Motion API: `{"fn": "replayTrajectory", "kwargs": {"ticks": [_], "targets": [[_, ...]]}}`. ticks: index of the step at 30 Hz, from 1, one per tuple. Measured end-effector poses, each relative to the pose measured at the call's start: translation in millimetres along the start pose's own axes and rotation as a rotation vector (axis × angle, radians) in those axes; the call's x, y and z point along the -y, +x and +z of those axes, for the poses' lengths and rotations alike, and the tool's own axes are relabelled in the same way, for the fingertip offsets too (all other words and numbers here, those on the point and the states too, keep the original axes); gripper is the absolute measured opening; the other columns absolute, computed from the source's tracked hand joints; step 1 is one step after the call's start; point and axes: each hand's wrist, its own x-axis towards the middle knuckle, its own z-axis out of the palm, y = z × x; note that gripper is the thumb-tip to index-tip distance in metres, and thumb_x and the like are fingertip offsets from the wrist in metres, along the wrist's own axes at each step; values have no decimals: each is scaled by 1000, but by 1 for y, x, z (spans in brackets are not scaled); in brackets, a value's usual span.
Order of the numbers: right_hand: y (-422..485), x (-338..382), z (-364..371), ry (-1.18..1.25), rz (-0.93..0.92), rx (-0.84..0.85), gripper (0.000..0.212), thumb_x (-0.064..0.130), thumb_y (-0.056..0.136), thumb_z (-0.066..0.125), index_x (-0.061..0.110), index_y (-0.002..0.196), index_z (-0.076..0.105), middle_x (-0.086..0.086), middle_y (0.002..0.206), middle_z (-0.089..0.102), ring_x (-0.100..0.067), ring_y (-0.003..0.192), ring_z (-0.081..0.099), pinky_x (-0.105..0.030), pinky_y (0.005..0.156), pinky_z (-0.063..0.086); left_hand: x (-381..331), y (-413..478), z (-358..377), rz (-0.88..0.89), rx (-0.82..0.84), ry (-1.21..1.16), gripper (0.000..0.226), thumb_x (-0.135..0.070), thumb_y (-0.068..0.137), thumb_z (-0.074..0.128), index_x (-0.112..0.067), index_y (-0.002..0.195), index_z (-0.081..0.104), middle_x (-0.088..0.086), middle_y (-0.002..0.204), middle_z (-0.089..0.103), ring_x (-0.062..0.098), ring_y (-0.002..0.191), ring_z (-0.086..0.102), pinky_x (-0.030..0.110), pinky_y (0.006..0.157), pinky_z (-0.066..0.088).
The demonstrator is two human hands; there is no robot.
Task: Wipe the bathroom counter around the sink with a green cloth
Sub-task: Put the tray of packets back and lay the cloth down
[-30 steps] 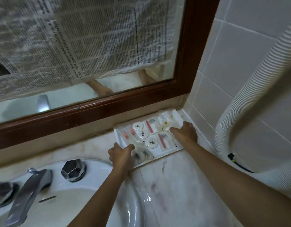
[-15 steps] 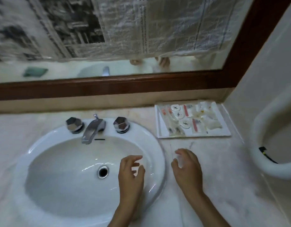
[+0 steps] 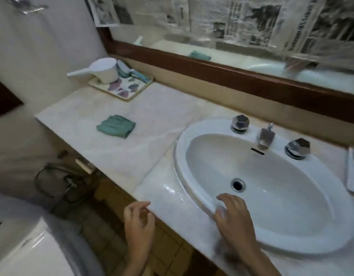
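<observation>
Marble, pale and veined, makes up the counter (image 3: 156,120), which runs from the left wall to the oval white sink (image 3: 179,156) and on past it. Its front edge cuts diagonally across the head view, with brown floor tiles (image 3: 112,232) showing below it. A broad bare stretch of stone lies between the sink's left rim and a flowered tray (image 3: 130,94) in the far left corner. On that tray stands a white dipper (image 3: 104,69).

Folded into a thick square pad, the green cloth (image 3: 116,126) lies flat on this open stretch. It sits nearer the front edge than the backsplash and well apart from both hands.

Just off the counter's front edge hovers the left hand (image 3: 139,222), fingers loosely curled and holding nothing. Over the near rim of the sink is the right hand (image 3: 235,214), fingers spread and also holding nothing. Blur hides whether it touches the porcelain.

Behind the bowl a chrome spout (image 3: 264,137) stands between two faceted tap handles (image 3: 240,123). At the right border a white tray (image 3: 353,172) is cut off by the picture's edge. A dark wooden mirror frame (image 3: 212,70) runs along the back, and newspaper (image 3: 241,22) covers the upper glass.
</observation>
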Motion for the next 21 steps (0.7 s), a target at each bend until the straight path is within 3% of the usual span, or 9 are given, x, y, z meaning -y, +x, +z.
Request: {"fn": "replayTrajectory", "kwargs": {"ticks": [4, 8, 12, 15, 21], "targets": [[31, 75, 64, -15, -58, 58, 34, 20, 80, 52, 18, 112, 63, 7, 113, 59, -15, 108, 43, -22, 86, 31, 58, 60, -72, -58, -26, 35, 43, 11, 80, 64, -30, 92, 61, -1, 107, 46, 5, 88, 57, 12, 72, 43], [66, 150, 121, 42, -76, 106, 32, 15, 86, 59, 20, 118, 62, 7, 122, 59, -13, 119, 41, -17, 89, 28, 93, 130, -129, -126, 4, 50, 36, 2, 85, 65, -32, 95, 60, -4, 110, 47, 3, 89, 55, 17, 75, 44], [108, 209, 169, 76, -69, 161, 32, 21, 90, 58, 22, 122, 61, 6, 125, 59, -13, 122, 44, -19, 92, 33, 106, 195, -151, -142, 42, 81, 29, -5, 86, 64, -31, 100, 60, -6, 108, 47, 9, 94, 56, 20, 77, 43], [149, 244, 198, 84, -70, 183, 32, 19, 88, 59, 19, 120, 62, 3, 118, 62, -18, 118, 49, -25, 90, 42, 106, 238, -146, -45, 43, 141, 31, -9, 81, 66, -33, 100, 59, -9, 108, 46, 13, 101, 56, 29, 87, 47], [241, 298, 246, 45, -73, 144, 29, 16, 82, 60, 10, 110, 64, -5, 110, 63, -23, 93, 58, -33, 77, 50, 110, 334, -140, 110, 120, 216, 30, -11, 84, 60, -32, 104, 57, -15, 116, 42, 6, 95, 53, 13, 75, 35]]}}
